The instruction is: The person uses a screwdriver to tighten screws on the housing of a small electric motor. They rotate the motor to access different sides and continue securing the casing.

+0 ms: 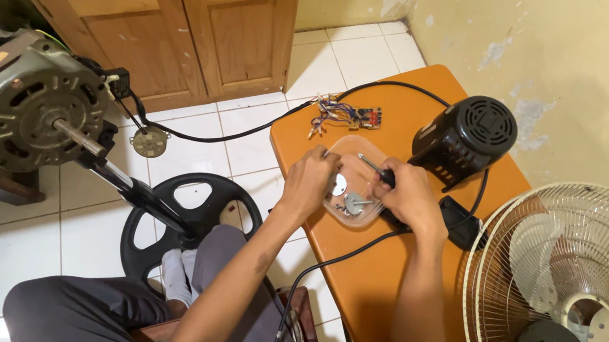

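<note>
My left hand [308,181] pinches a small round metal part [339,185] over a clear plastic tray [361,152] on an orange table [393,275]. My right hand [406,195] grips a screwdriver [375,167] by its black handle, the shaft pointing left toward that metal part. A few small metal pieces [353,203] lie in the tray between both hands.
A black motor cover [468,137] stands on the table behind my right hand, with a wire bundle and switch block [346,113] to its left. A fan grille with blades [580,297] sits at the right. A bare fan motor on its stand [20,103] is at the left, above a black base [190,218]. Black cables cross the table.
</note>
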